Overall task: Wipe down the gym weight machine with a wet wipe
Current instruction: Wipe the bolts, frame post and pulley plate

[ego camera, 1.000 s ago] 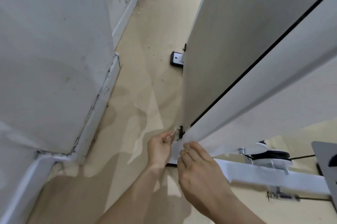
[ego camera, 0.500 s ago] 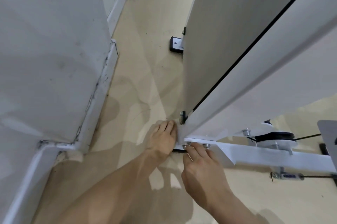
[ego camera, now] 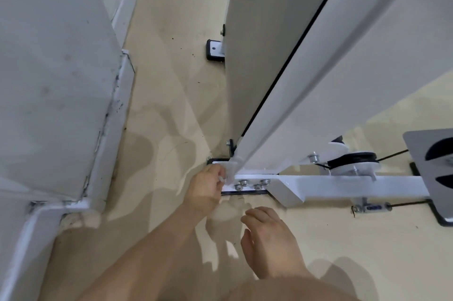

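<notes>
Down at the floor [ego camera: 171,104], the left hand [ego camera: 207,186] sat against the foot of the weight machine [ego camera: 318,80], a white painted upright with a black seam. Its grip was clenched on a wet wipe [ego camera: 222,179], of which only a small crumpled white scrap showed between the fingers, touching the upright's lower left corner just beside four silver bolts [ego camera: 252,184]. The right hand [ego camera: 267,239] hovered nearer, grip released, fingers loosely spread, holding nothing.
</notes>
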Available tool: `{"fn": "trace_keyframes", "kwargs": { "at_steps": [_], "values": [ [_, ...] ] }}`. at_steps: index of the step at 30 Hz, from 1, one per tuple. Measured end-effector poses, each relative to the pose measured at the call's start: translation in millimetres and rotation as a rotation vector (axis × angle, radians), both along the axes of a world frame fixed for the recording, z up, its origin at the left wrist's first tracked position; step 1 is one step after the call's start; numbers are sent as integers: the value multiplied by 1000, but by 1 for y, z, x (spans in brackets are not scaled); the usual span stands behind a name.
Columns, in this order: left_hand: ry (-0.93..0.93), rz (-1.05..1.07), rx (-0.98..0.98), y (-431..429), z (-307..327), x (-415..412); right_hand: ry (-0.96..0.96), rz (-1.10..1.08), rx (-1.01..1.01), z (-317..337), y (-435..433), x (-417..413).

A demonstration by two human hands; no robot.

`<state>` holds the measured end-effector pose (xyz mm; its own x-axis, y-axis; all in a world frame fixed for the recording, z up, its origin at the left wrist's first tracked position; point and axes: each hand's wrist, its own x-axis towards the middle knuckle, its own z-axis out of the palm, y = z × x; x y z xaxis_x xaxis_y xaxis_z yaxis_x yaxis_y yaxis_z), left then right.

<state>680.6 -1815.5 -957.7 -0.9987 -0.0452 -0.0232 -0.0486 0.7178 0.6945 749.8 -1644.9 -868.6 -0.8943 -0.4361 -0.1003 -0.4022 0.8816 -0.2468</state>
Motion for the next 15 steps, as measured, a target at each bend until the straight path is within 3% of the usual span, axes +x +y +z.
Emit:
{"fn": "trace_keyframes", "kwargs": {
  "at_steps": [8,12,15],
  "values": [
    [29,-279,-201,19,-10,29,-116,-148,-99,-13,-1,20],
    [-147,-455,-415,45,1,18,-132,-221,-106,-19,-3,24],
    [-2,-502,-393,26,8,20,-118,-254,-116,-16,1,26]
  ]
}}
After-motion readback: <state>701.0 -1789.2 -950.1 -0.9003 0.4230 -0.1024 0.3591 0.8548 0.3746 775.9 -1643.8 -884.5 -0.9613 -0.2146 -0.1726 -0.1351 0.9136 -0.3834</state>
